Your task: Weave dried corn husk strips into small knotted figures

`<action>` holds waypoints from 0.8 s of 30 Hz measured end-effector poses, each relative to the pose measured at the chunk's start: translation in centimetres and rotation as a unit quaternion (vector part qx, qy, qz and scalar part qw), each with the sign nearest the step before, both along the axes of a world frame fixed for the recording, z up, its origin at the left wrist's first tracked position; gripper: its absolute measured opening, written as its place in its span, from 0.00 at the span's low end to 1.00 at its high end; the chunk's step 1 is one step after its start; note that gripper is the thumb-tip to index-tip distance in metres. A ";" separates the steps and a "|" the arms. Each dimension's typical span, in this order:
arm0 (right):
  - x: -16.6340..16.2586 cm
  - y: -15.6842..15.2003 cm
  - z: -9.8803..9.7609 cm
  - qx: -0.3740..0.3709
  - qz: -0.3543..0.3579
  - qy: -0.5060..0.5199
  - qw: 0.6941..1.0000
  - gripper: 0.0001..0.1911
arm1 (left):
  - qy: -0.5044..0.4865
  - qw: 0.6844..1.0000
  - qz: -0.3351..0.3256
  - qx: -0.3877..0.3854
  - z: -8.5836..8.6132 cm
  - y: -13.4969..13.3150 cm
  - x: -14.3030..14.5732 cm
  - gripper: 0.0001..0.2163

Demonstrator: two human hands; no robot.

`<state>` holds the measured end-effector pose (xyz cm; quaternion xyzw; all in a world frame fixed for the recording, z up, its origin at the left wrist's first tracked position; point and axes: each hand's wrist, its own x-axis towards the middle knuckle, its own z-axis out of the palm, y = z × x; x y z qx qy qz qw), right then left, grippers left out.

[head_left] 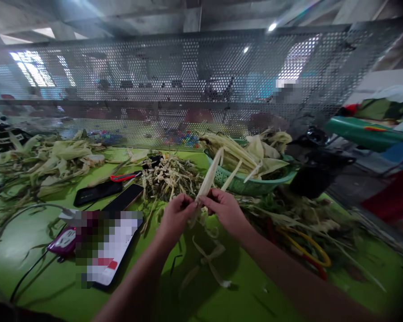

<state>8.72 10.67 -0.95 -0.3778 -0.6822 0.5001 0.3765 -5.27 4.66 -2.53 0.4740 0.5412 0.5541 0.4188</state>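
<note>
Fingers of the left hand (177, 216) and the right hand (227, 213) are pinching closely together around the lower end of a long, pale cream-green strip of dry corn husk (208, 181), which is standing up between them and leaning toward one o'clock above the green tabletop (251, 304). This strip is apparently in the middle of being worked, since both hands are gripping it and short tails are hanging below. Some handling is seemingly done: thin, curled, pale husk scraps (206, 258) are lying just under the hands at six o'clock, and a low heap of small cream-brown pieces (171, 174) is sitting at eleven o'clock, though whether those are finished pieces or waste is remaining unclear. Plenty is seemingly left: broad yellowish husks (265, 165) are overfilling a green perforated plastic basket (237, 182) at one o'clock, and a wide, pale green husk pile (67, 152) is spreading at ten o'clock. The closed fingers are hiding the strip's base, so any fold or knot there is escaping view; whether the narrow second strip (232, 175) beside the right hand is joining it, I cannot tell. Coarse blocks are covering part of a pale flat device (116, 252) at eight o'clock, the tangled dry stalks (309, 214) at three o'clock are blurring into shadow, and a grey perforated metal panel (188, 58) is obscuring the background at twelve.
</note>
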 end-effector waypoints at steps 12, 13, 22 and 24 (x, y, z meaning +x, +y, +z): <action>1.4 -0.6 -0.5 -0.033 0.038 0.053 0.997 0.14 | -0.049 0.998 -0.013 -0.041 0.0 -0.3 1.0 0.16; 1.4 -0.5 -0.5 -0.031 0.038 0.051 0.998 0.13 | -0.044 0.998 -0.017 -0.038 -0.1 -0.2 1.0 0.16; 1.2 -1.0 -0.5 0.027 -0.029 0.014 0.999 0.11 | 0.011 1.000 0.014 -0.022 -0.6 0.4 0.9 0.14; 1.4 -0.8 -0.4 0.035 -0.041 0.018 0.998 0.11 | 0.020 0.998 0.043 -0.028 -0.7 0.5 0.4 0.13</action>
